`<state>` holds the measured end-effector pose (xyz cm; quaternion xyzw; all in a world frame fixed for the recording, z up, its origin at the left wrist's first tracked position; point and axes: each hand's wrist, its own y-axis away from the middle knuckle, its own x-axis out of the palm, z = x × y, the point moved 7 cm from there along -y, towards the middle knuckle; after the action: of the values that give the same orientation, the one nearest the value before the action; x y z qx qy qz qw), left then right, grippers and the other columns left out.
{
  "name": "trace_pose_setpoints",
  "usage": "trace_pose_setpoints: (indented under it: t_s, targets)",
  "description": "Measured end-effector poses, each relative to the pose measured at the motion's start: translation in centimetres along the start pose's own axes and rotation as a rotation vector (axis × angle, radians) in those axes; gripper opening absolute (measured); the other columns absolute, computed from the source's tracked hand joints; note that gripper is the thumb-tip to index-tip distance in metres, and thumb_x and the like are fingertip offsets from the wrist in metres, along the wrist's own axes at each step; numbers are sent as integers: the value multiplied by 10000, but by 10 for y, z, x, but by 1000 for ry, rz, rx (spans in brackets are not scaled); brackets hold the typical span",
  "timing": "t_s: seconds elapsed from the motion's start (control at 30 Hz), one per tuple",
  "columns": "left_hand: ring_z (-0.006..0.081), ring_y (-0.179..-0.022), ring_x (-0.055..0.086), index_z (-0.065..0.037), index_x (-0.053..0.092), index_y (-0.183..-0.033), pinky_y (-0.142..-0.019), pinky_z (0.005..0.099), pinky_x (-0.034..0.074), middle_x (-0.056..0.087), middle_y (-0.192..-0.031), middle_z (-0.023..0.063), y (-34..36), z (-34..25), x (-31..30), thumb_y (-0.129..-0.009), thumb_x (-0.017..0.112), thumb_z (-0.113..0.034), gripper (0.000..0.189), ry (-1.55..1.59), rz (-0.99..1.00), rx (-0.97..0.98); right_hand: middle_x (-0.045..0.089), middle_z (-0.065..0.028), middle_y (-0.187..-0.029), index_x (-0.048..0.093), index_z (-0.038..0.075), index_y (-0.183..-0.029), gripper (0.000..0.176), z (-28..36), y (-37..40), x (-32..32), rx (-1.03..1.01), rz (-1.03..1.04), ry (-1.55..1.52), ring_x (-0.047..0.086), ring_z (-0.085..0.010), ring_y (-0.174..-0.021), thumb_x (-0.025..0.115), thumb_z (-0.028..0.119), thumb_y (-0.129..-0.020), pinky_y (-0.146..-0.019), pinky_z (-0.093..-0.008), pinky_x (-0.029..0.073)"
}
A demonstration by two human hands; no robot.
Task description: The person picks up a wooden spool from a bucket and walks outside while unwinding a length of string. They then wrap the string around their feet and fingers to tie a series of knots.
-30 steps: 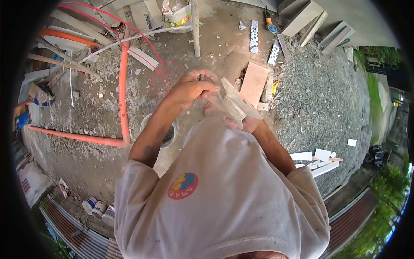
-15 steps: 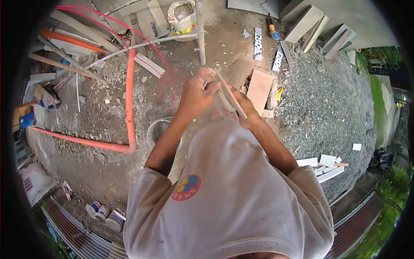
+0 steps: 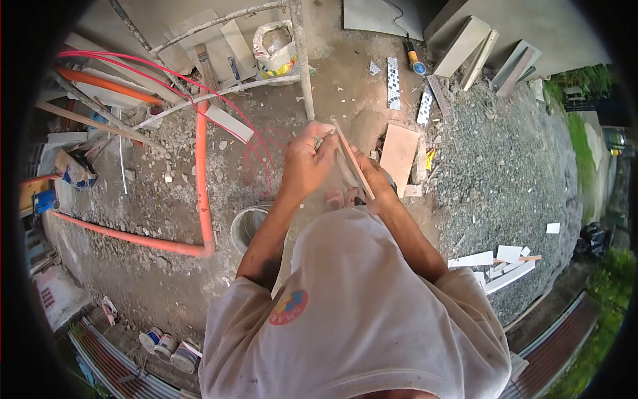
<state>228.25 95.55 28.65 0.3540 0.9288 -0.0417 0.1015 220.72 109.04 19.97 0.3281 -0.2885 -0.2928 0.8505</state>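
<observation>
I see both hands up above the white bucket [image 3: 247, 225], working one tile piece [image 3: 351, 161]. The left hand [image 3: 307, 161] is closed, its fingers pinched on the tile's top end. I cannot tell if it also holds a small tool there. The right hand [image 3: 376, 181] grips the tile's lower end from the far side of the bucket, fingers wrapped round it.

The tile piece is in the air above and right of the bucket, tilted, and I see it edge-on as a thin line. A second ago its broad pale face was turned to me and lay flatter across the right hand. Half a second ago it was already edge-on, so little has changed since. The hands sit a bit closer together now, and the view has slid, so the bucket shows lower in the frame.

On the ground right of the bucket, past the hands, lies a tan slab [image 3: 399, 150]. The orange pipe [image 3: 201, 174] runs just left of the bucket, with its elbow near the rim.
</observation>
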Motion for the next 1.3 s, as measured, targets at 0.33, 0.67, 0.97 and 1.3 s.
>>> trace_pose_setpoints:
  t_s: [0.33,0.67,0.97,1.3]
  targets:
    - [100,-581,580,-3,597,-1007,-531,275,463,643,-739,66,-90,-25,21,-904,600,-37,109,-208,10,169,550,-27,-783,585,71,-973,483,87,-64,-5,-65,25,3,521,-136,-649,547,550,-922,-525,-295,420]
    - [297,-718,644,3,581,-1076,-652,384,506,647,-805,140,-283,-44,98,-869,624,-67,223,-310,68,225,564,-16,-776,634,101,-994,490,246,-171,-49,-58,109,-192,512,-132,-659,541,576,-916,-559,-274,411]
    - [340,-842,626,29,555,-1178,-737,399,509,619,-914,171,-456,-133,192,-860,597,-50,330,-391,331,397,527,13,-802,561,126,-1110,362,425,-209,-91,-108,253,-563,477,-106,-587,457,454,-998,-451,-221,356]
    - [130,-635,575,-30,604,-1024,-646,293,505,648,-788,35,-657,-37,249,-866,654,-129,193,8,208,76,580,16,-1056,501,202,-1234,525,552,-344,-161,-176,247,-470,546,-98,-864,415,632,-946,-607,-250,432]
